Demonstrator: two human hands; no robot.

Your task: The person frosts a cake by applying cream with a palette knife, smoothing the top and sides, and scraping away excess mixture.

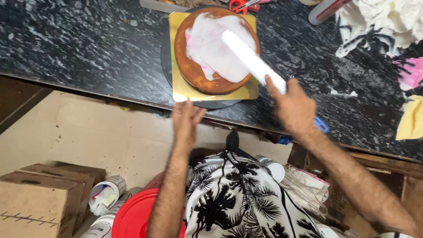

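Item: round brown cake (194, 70), partly covered with white and pale pink cream (216, 46). It is sitting on a square gold board (180, 90), which is resting on a dark round turntable (166, 61) near the near edge of a black speckled stone counter (88, 48).

Right hand (294, 108): it is gripping a long palette knife (253, 59) by its blue handle (321, 125), fingers closed around it, forefinger lying along the blade. The blade, glaring white, is lying flat across the cream, angled from far left to near right.

Left hand (186, 119): fingers are extended and loosely open, holding nothing; the fingertips are touching the near rim of the turntable just below the gold board.

Counter, far side: red-handled scissors (240, 4) just beyond the cake. Far right: crumpled white cloth (383, 22), a pink scrap (412, 72) and a yellow cloth (412, 119).

Floor, near left: cardboard boxes (39, 198), a red round lid (134, 216) and white tubs (105, 194). The person is wearing a black-and-white palm-print garment (233, 198).
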